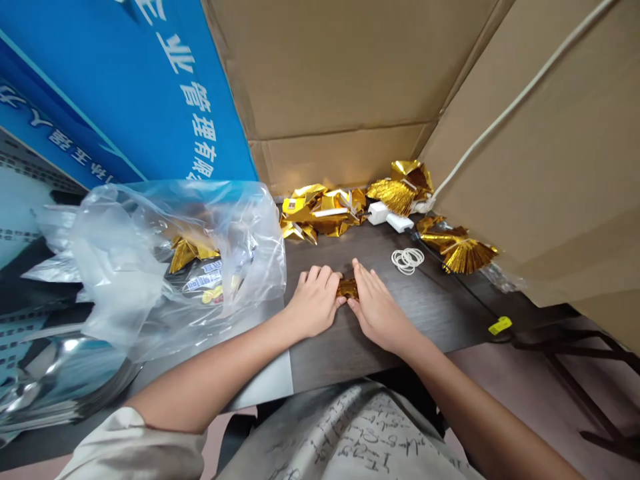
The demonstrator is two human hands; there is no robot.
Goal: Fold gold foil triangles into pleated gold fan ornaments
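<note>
A small folded strip of gold foil (347, 289) lies on the dark wooden table (425, 303), pressed between my two hands. My left hand (314, 301) holds its left end with the fingertips, and my right hand (377, 310) holds the right end. Its middle shows between them, and the ends are hidden under my fingers. Further back, a heap of crumpled gold foil pieces (320, 213) lies against the cardboard. Pleated gold foil fans (463, 257) sit to the right of my right hand.
A clear plastic bag (175, 267) holding gold foil and printed packets bulges at the left. White rubber bands (407, 261) and a white plug (385, 217) lie on the table. Cardboard panels (325, 73) wall the back and right, and a blue printed banner (150, 87) stands left.
</note>
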